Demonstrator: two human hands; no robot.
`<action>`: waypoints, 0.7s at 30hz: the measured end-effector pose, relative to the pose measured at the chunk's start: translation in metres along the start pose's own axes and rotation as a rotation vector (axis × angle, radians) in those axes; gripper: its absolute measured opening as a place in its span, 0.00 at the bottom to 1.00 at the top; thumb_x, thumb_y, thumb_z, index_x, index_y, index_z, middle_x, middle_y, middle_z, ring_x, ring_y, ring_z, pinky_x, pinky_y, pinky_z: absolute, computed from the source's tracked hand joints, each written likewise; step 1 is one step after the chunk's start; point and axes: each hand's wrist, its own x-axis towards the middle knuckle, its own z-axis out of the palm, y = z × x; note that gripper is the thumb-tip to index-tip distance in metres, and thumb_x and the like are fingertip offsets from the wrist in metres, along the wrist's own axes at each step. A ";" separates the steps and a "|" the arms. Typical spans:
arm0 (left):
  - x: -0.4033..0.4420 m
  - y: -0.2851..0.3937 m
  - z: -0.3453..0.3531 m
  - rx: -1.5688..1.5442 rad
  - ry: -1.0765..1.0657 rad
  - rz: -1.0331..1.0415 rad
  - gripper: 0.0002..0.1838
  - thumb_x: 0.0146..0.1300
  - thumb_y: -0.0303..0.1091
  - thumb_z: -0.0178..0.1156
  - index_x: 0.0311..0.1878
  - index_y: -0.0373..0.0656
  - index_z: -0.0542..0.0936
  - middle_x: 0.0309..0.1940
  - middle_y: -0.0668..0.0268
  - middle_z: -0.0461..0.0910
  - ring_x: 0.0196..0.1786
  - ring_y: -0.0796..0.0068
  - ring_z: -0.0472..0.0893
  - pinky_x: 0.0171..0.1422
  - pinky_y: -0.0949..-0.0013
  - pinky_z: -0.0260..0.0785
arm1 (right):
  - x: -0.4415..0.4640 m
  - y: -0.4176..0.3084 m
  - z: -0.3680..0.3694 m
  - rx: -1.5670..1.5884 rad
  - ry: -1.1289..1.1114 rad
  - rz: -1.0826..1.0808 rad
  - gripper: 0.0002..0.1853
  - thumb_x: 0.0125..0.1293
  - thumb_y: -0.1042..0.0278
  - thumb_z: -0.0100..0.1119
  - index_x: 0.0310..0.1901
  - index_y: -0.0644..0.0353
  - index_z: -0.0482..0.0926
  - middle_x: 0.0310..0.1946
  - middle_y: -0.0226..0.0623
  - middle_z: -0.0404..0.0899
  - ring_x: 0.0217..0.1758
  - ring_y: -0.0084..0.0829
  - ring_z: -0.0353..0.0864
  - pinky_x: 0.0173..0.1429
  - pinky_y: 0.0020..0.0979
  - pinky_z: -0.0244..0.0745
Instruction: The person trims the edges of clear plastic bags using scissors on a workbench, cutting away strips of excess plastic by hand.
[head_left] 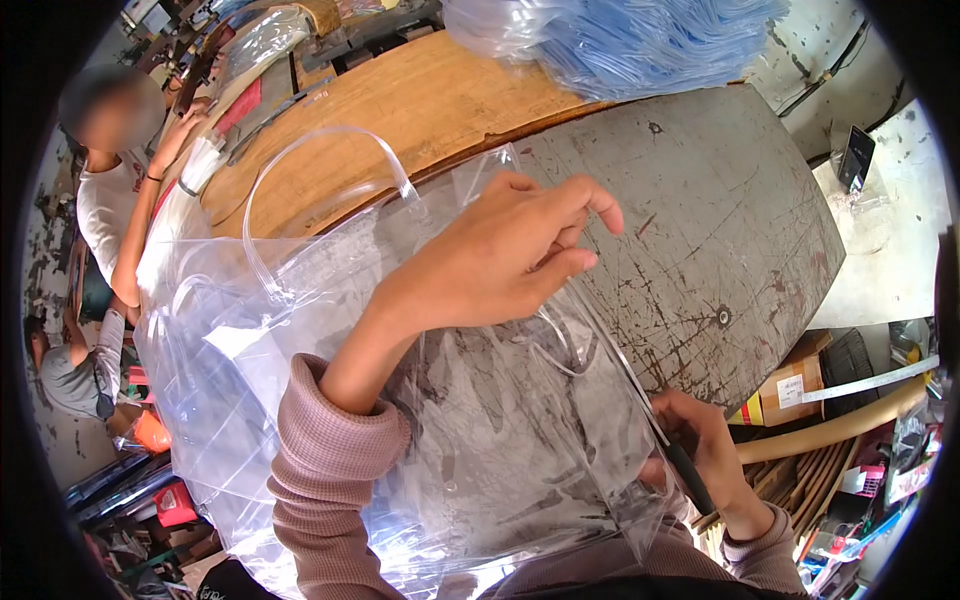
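A clear plastic bag (480,420) with clear loop handles lies across the grey scratched board and the near edge of the work surface. My left hand (500,250) is over the bag's upper part, its fingers loosely bent and apart, with nothing seen between them. At the lower right, my right hand (700,440) is closed around the black handle (688,478) of a long thin metal tool. The tool's narrow blade runs up along the bag's right edge. More clear plastic bags (210,350) spread out to the left of my left forearm.
A pile of bluish clear plastic (660,45) lies at the top, beyond the grey board (720,230). Beside the board is a wooden surface (400,100). One person (110,210) works at the left, another (70,370) behind. A phone (856,158) and cardboard box (790,385) are at right.
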 end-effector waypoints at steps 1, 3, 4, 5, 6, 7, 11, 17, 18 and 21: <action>0.000 0.001 0.000 0.001 -0.001 0.000 0.14 0.57 0.27 0.57 0.47 0.44 0.72 0.17 0.75 0.54 0.21 0.77 0.58 0.40 0.71 0.56 | 0.001 -0.001 0.000 0.001 -0.001 -0.001 0.24 0.44 0.69 0.73 0.41 0.66 0.71 0.20 0.23 0.67 0.22 0.14 0.61 0.26 0.20 0.54; 0.001 0.003 0.000 -0.004 0.001 -0.006 0.14 0.57 0.26 0.57 0.47 0.44 0.71 0.17 0.75 0.54 0.21 0.77 0.58 0.41 0.70 0.56 | 0.004 -0.003 0.000 -0.046 -0.033 0.004 0.23 0.45 0.72 0.71 0.41 0.66 0.70 0.21 0.24 0.67 0.24 0.13 0.61 0.27 0.19 0.55; 0.001 0.003 0.000 -0.001 -0.001 -0.008 0.14 0.57 0.26 0.57 0.47 0.44 0.71 0.17 0.75 0.54 0.21 0.77 0.58 0.41 0.70 0.56 | 0.004 -0.003 0.001 -0.044 -0.035 0.002 0.23 0.45 0.72 0.71 0.41 0.66 0.70 0.21 0.24 0.67 0.24 0.13 0.61 0.27 0.19 0.55; 0.001 0.002 0.000 -0.007 0.007 0.002 0.14 0.57 0.25 0.57 0.47 0.43 0.71 0.16 0.74 0.54 0.20 0.78 0.58 0.38 0.71 0.56 | 0.004 -0.003 0.002 -0.028 -0.032 0.011 0.22 0.45 0.72 0.71 0.41 0.66 0.70 0.22 0.24 0.66 0.24 0.13 0.61 0.28 0.19 0.55; 0.001 0.001 0.000 -0.014 0.017 0.013 0.14 0.57 0.25 0.57 0.47 0.42 0.71 0.16 0.74 0.54 0.19 0.78 0.58 0.35 0.71 0.55 | 0.004 -0.003 0.002 -0.012 -0.028 0.021 0.22 0.45 0.73 0.70 0.41 0.66 0.70 0.23 0.24 0.66 0.25 0.13 0.61 0.29 0.19 0.55; 0.001 0.002 0.000 -0.016 0.016 0.012 0.14 0.57 0.25 0.57 0.47 0.42 0.71 0.16 0.74 0.54 0.19 0.78 0.58 0.35 0.71 0.55 | 0.004 -0.001 0.003 -0.012 -0.028 0.023 0.22 0.45 0.73 0.70 0.41 0.66 0.70 0.23 0.24 0.66 0.25 0.13 0.61 0.29 0.19 0.55; 0.002 -0.001 0.000 -0.106 0.000 -0.007 0.14 0.57 0.24 0.56 0.48 0.40 0.70 0.14 0.72 0.53 0.17 0.78 0.56 0.25 0.71 0.49 | 0.003 0.001 0.006 0.004 0.001 0.025 0.22 0.45 0.72 0.70 0.40 0.65 0.70 0.22 0.24 0.65 0.24 0.13 0.61 0.28 0.19 0.55; 0.003 -0.002 0.000 -0.126 0.004 0.015 0.15 0.58 0.23 0.56 0.48 0.38 0.69 0.14 0.71 0.53 0.17 0.78 0.56 0.24 0.71 0.48 | 0.002 0.000 0.004 -0.056 0.001 0.013 0.22 0.45 0.70 0.71 0.39 0.65 0.71 0.21 0.23 0.65 0.23 0.13 0.61 0.27 0.19 0.53; 0.003 -0.002 0.000 -0.129 0.002 0.010 0.15 0.58 0.23 0.55 0.48 0.38 0.69 0.14 0.71 0.53 0.17 0.78 0.56 0.24 0.71 0.48 | 0.002 -0.002 0.003 -0.059 -0.001 0.014 0.21 0.45 0.70 0.71 0.39 0.65 0.71 0.20 0.23 0.65 0.23 0.13 0.61 0.26 0.19 0.53; 0.002 -0.001 -0.002 -0.130 -0.021 -0.010 0.15 0.59 0.23 0.54 0.50 0.38 0.68 0.14 0.72 0.53 0.18 0.79 0.56 0.25 0.72 0.48 | 0.001 -0.002 0.002 -0.073 -0.012 -0.003 0.22 0.45 0.69 0.72 0.39 0.65 0.71 0.19 0.22 0.65 0.22 0.13 0.60 0.26 0.19 0.53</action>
